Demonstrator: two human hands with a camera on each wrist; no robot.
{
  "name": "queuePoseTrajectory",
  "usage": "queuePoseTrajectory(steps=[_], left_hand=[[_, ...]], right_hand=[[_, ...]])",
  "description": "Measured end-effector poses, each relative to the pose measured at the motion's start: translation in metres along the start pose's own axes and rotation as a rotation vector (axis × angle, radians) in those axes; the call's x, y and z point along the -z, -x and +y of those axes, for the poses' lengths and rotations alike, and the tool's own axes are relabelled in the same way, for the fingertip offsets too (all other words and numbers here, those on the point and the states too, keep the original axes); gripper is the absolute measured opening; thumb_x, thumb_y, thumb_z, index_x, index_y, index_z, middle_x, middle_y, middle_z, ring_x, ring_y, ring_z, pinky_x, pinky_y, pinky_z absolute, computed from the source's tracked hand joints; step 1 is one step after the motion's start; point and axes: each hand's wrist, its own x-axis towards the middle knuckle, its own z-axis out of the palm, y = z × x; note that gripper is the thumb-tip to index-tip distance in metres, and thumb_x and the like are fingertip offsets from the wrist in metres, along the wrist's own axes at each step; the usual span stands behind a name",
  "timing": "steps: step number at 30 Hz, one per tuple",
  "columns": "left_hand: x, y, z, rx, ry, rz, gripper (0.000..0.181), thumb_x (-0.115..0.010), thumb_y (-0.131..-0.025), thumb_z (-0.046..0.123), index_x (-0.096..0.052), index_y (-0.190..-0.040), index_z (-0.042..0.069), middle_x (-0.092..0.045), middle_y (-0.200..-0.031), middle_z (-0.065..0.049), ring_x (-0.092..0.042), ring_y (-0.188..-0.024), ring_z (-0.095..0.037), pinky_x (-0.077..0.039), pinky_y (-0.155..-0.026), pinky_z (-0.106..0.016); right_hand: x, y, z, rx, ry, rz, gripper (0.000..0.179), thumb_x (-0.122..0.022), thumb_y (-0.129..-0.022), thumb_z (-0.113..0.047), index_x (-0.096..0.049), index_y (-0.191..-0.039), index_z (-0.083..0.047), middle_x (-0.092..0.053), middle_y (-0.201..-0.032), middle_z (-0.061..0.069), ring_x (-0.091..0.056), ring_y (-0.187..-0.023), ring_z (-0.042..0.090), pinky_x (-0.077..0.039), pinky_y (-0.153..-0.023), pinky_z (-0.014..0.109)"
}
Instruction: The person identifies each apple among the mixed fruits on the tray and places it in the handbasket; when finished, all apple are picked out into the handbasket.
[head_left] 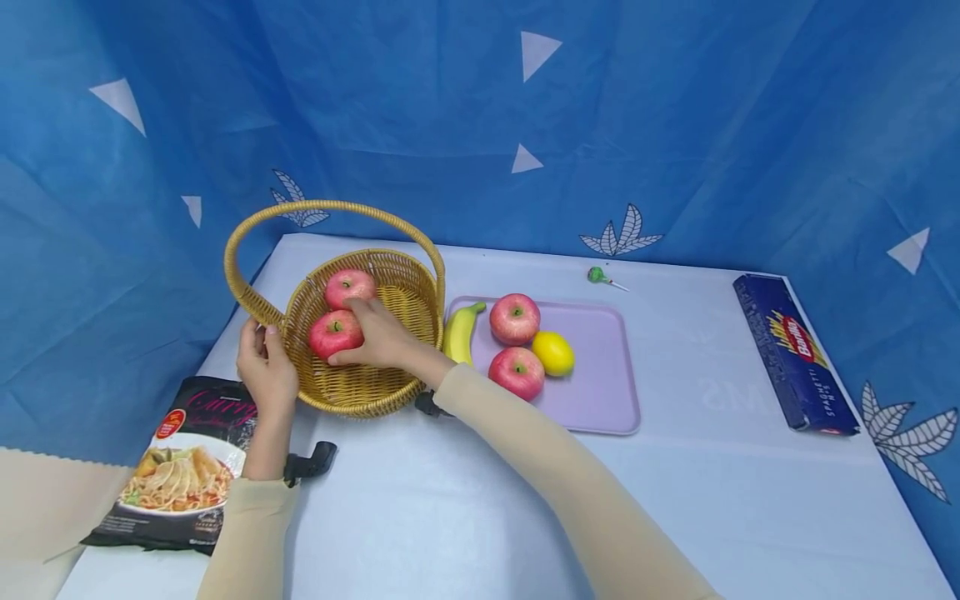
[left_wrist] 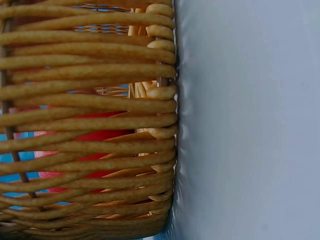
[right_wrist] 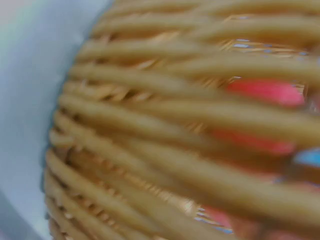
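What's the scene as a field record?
left grip: holds round tan wicker basket near handle base
right grip: holds nearer round red apple in basket
basket: also holds a farther round red apple
lilac rectangular tray: two round red apples, oval yellow lemon, curved yellow banana
surroundings: flat black noodle packet, long blue spaghetti box, round green lollipop

Basket (head_left: 411, 312) is golden-brown, woven all over in horiz. bands. Apples (head_left: 514, 320) look pinkish-red to me, w/ paler flecks. Banana (head_left: 460, 336) yellow, greenish near stem; lemon (head_left: 553, 353) brighter yellow; tray (head_left: 600, 371) pale lilac. Cloth (head_left: 420, 92) strong blue w/ white triangles (head_left: 538, 54) & blk-outlined white leaves (head_left: 632, 223). Table (head_left: 420, 500) bluish-white. Lolly (head_left: 596, 274) green, stick (head_left: 618, 286) white. Box (head_left: 772, 342) dk blue w/ red-&-white logo (head_left: 798, 337). Pack (head_left: 180, 467) mostly blk, pink script (head_left: 225, 407), red badge (head_left: 171, 423). Sleeves (head_left: 540, 458) plain beige.
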Motion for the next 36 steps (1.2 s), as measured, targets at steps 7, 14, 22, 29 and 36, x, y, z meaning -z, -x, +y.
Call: queuePoseTrajectory(steps=[7,14,22,29,36], left_hand=[[0.0,0.0,0.0,0.002,0.002,0.002,0.038,-0.04,-0.106,0.023,-0.051,-0.141,0.012,-0.058,-0.137,-0.011,-0.055,-0.125,-0.022,-0.048,-0.104,-0.043],[0.0,0.0,0.001,0.01,0.001,-0.003,0.039,-0.04,-0.106,0.024,-0.05,-0.142,0.012,-0.058,-0.139,-0.011,-0.054,-0.127,-0.022,-0.047,-0.105,-0.043],[-0.001,0.0,0.001,0.016,-0.005,0.004,0.039,-0.04,-0.106,0.023,-0.05,-0.142,0.011,-0.058,-0.139,-0.011,-0.054,-0.127,-0.021,-0.046,-0.105,-0.042],[-0.001,0.0,0.0,0.013,-0.003,0.003,0.038,-0.04,-0.106,0.023,-0.05,-0.141,0.012,-0.058,-0.138,-0.011,-0.054,-0.126,-0.02,-0.047,-0.105,-0.042],[-0.001,0.0,0.001,0.012,-0.001,0.006,0.039,-0.04,-0.106,0.023,-0.05,-0.141,0.011,-0.058,-0.138,-0.01,-0.054,-0.127,-0.02,-0.046,-0.106,-0.04]], right_hand=[[0.015,0.019,-0.008,0.037,-0.051,0.05,0.09,-0.075,-0.081,-0.051,-0.033,-0.151,-0.012,-0.038,-0.152,0.009,-0.041,-0.138,0.021,-0.04,-0.112,0.034],[0.028,0.048,-0.012,0.122,-0.093,0.108,0.088,-0.076,-0.081,-0.048,-0.035,-0.15,-0.015,-0.038,-0.152,0.005,-0.038,-0.139,0.018,-0.037,-0.114,0.036],[0.044,0.094,-0.015,0.159,-0.16,0.127,0.086,-0.076,-0.081,-0.046,-0.034,-0.15,-0.019,-0.041,-0.149,-0.001,-0.039,-0.136,0.014,-0.038,-0.112,0.039],[0.059,0.134,-0.009,0.182,-0.198,0.218,0.085,-0.081,-0.078,-0.039,-0.037,-0.149,-0.021,-0.042,-0.148,-0.002,-0.04,-0.136,0.013,-0.039,-0.112,0.043],[0.079,0.168,0.01,0.223,-0.252,0.365,0.086,-0.086,-0.074,-0.028,-0.041,-0.146,-0.015,-0.046,-0.145,0.004,-0.046,-0.131,0.019,-0.046,-0.106,0.039]])
